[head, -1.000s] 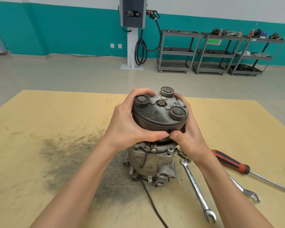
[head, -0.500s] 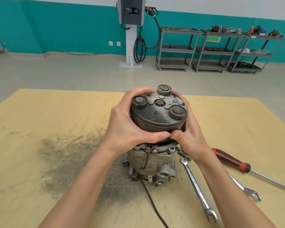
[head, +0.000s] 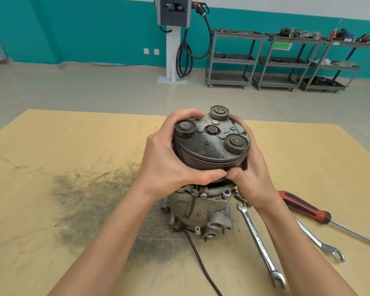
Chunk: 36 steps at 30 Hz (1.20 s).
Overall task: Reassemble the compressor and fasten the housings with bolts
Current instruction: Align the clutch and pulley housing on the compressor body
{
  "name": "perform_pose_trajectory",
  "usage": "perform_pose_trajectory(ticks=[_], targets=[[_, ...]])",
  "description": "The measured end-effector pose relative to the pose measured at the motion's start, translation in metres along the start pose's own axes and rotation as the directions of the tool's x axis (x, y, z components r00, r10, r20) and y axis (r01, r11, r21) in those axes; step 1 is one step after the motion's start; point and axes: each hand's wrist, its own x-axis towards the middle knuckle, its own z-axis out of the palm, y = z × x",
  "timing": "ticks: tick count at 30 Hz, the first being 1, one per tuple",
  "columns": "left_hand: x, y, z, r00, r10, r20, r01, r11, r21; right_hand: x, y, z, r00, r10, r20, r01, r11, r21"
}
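A grey metal compressor body stands upright on the yellow table. On top of it sits a dark, rusty round pulley and clutch plate with three round bosses and a centre nut. My left hand grips the pulley's left rim, thumb across the front. From the right, my right hand grips the rim, and the two thumbs meet at the front. A loose bolt lies by the body, partly behind my right wrist. A black wire trails from the body toward me.
To the right of the compressor lie a combination spanner, a second spanner and a red-handled screwdriver. A dark grease stain marks the table left of the body. Metal shelf carts and a charging post stand far behind.
Both hands keep their grip on the pulley. The pulley has turned slightly, its bosses shifting a little, and the view has tilted somewhat.
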Motion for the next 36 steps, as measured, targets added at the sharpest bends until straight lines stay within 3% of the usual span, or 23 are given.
perform_pose_trajectory(ticks=[20, 36], targets=[[0.0006, -0.001, -0.0025, 0.999, -0.01, 0.048, 0.009, 1.0, 0.025, -0.0046, 0.0003, 0.0023, 1.0, 0.025, 0.008, -0.026, 0.999, 0.03], [-0.0012, -0.0032, -0.0018, 1.0, 0.014, 0.027, -0.015, 0.998, 0.053, -0.0049, -0.0063, 0.0011, 0.998, 0.065, 0.02, -0.063, 0.996, -0.059]])
